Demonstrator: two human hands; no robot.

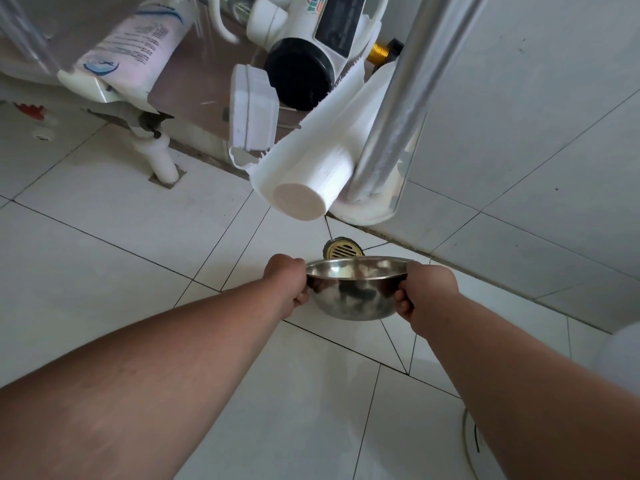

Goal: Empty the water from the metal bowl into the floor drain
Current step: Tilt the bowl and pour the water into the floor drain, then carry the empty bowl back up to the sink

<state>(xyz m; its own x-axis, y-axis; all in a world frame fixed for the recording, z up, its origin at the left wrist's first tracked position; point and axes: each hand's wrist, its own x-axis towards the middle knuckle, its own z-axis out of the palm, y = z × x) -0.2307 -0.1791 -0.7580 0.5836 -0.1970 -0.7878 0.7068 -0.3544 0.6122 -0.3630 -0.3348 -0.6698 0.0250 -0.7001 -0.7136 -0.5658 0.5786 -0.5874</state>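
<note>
A shiny metal bowl [355, 292] hangs in the air above the white tiled floor, tipped away from me so I see its outer underside and a strip of its inner wall. My left hand [286, 280] grips its left rim and my right hand [426, 292] grips its right rim. A round brass floor drain [342, 250] sits in the floor just beyond the bowl's far rim, partly hidden by it. No water is visible in the bowl from here.
A white drain pipe [313, 178] slants down above the drain. A metal leg [391, 109] stands at the corner by the tiled wall [526, 133]. A white water filter [135, 43] and a pipe stub [162, 161] sit at left. A white object [620, 362] is at right.
</note>
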